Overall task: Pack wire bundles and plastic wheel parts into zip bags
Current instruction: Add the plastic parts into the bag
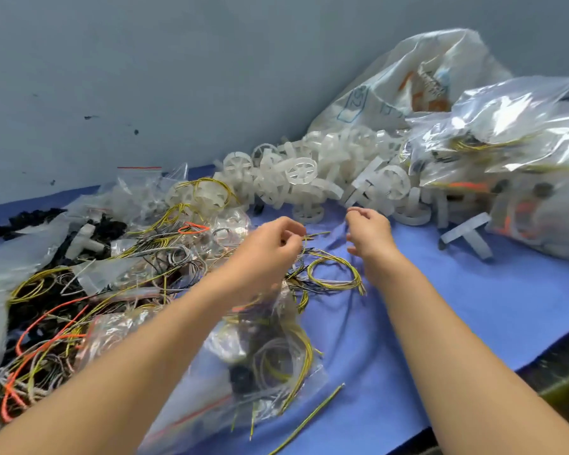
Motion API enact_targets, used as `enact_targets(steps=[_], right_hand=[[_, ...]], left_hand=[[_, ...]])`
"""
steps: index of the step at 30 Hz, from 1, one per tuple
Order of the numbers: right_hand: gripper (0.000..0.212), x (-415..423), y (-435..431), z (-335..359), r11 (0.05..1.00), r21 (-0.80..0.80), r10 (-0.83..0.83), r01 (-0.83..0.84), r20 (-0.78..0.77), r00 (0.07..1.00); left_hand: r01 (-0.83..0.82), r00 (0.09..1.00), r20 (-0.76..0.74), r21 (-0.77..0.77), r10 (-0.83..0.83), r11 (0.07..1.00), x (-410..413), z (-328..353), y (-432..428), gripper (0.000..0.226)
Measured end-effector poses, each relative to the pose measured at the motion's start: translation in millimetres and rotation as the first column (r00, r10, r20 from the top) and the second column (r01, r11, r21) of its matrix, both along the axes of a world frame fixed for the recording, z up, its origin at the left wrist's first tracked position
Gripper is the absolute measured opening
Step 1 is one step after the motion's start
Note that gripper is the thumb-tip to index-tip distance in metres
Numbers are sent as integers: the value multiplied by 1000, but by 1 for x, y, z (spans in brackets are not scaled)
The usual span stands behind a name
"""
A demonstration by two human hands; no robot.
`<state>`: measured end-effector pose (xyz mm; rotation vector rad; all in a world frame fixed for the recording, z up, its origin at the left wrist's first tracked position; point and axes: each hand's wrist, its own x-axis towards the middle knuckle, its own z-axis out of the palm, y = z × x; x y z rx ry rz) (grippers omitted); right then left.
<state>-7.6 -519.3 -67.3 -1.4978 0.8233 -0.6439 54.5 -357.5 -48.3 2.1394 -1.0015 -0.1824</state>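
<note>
Mid-frame over the blue counter [473,307]: left hand [270,247] pinching yellow wire ends [309,238], coiled wire bundle [335,274] lying just below-right between both hands, right hand [368,231] loosely curled, empty, equally near.

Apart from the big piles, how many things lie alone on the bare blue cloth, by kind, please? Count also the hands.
yellow wire coil: 1
single straight wire: 1
white cross-shaped part: 1
hands: 2 (left hand, right hand)
Total: 5
</note>
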Motion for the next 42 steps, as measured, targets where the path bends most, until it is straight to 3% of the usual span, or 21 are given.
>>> enact_targets(steps=[6,11,14,17,21,25,27,29,32,35,37,39,42], right_hand=[[30,1,-36,-17,905,351,-274,239,55,960],[21,10,-51,-24,818,444,-432,366,53,900],[21,13,-51,-24,767,520,-479,376,76,874],[29,15,-51,-23,771,501,-479,393,51,876],[39,16,-54,-21,773,520,-452,364,48,891],[35,11,-47,-20,732,534,-511,422,21,859],[19,8,-39,-17,752,513,-496,414,26,868],[9,6,-24,-9,821,435,-434,369,57,899],[17,5,10,3,935,146,-327,323,8,945],[20,11,56,19,999,-50,23,-15,180,983],[29,12,88,31,941,-90,338,-326,250,907],[36,12,116,36,808,-129,586,-575,272,763],[46,14,153,38,660,-191,749,-726,238,618]], left_hand=[[128,979,127,231,-161,964,18,-22,-130,39],[99,906,331,442,-265,892,27,-37,-202,39],[58,893,350,532,-282,844,31,-38,-222,35],[66,894,359,485,-268,872,35,-39,-220,31],[161,819,432,460,-379,873,33,-38,-192,28],[196,807,433,446,-402,874,33,-31,-148,35],[204,820,394,479,-417,854,35,-26,-118,39],[214,862,318,479,-396,851,34,-20,-86,38],[159,944,213,371,-251,915,31,-6,-34,34],[98,991,85,108,-108,989,26,12,26,25],[81,996,-39,-62,-83,995,20,24,66,16],[58,986,-144,-175,-84,983,12,32,103,11],[48,959,-255,-292,-126,955,0,35,149,19]])
